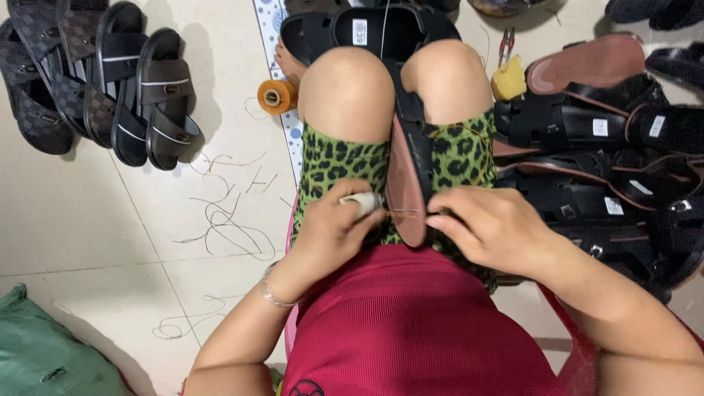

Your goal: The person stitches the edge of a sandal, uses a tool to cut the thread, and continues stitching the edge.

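Left hand point(334, 227) grips a white-handled tool point(361, 202), right hand point(490, 226) apparently pinches one sandal's point(411, 158) edge, clamped between two knees, floor point(95, 213) open leftward.

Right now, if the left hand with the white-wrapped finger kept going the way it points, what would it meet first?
The left hand points rightward, so it would likely first meet the black sandal with the reddish-brown sole held edge-up between the knees; it already seems nearly touching, though depth is unclear.

red ribbed top point(418, 323), green leopard-print shorts point(345, 165), thin bracelet point(273, 295) on left wrist
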